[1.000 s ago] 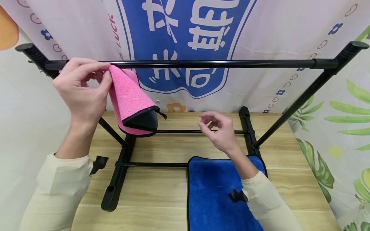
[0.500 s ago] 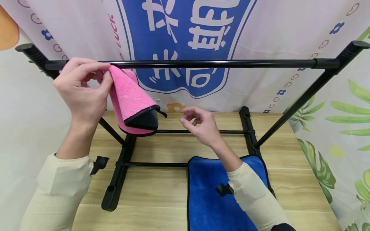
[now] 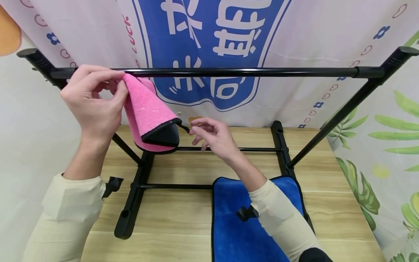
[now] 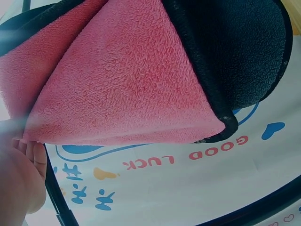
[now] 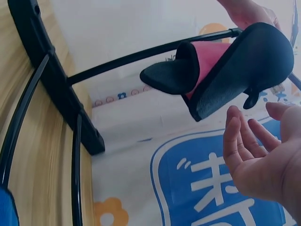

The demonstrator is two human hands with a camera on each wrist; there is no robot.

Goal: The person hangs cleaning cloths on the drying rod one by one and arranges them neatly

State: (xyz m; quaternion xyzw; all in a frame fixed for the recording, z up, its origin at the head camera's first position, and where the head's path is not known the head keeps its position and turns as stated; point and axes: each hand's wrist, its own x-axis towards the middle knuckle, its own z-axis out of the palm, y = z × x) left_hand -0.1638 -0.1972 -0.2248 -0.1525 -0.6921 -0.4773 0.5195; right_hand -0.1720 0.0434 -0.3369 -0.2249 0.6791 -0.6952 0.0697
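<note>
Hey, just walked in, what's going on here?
A person's left hand pinches a pink cloth with a dark backing at the upper bar of a black rack. The right hand is close to the cloth's dangling black strap but isn't gripping it. A blue cloth lies over part of the rack's base.

The right hand has neared the pink cloth.
</note>
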